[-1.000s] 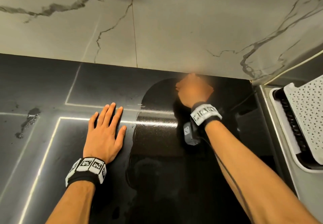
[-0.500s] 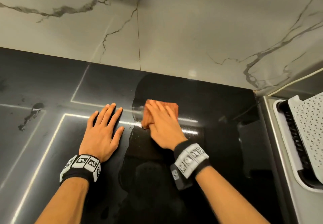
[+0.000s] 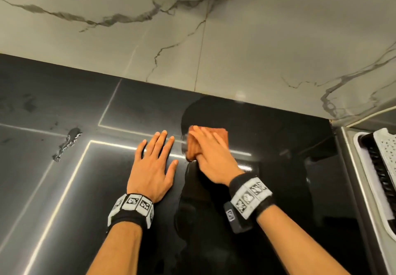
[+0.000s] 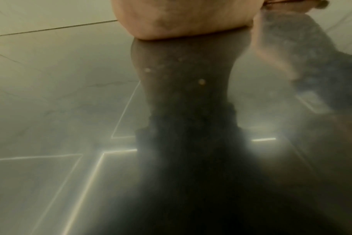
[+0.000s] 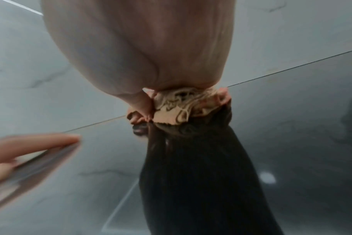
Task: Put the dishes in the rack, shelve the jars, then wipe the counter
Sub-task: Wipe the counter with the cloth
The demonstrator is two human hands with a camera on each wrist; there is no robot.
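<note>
My right hand (image 3: 211, 159) lies flat on the orange cloth (image 3: 205, 144), its fingers (image 3: 201, 134) straight and together, and it presses the cloth on the black table (image 3: 278, 146). The cloth is folded and sits near the middle of the table, at about 12 o'clock from my right wrist. My left hand (image 3: 153, 167) rests flat on the table just beside the cloth, at its 9 o'clock, with the fingers wide and holding nothing. A small wet spot (image 3: 68, 144) is at 9 o'clock, well apart from the left hand. The dish rack (image 3: 381, 167) stands at 3 o'clock, at the table's edge.
</note>
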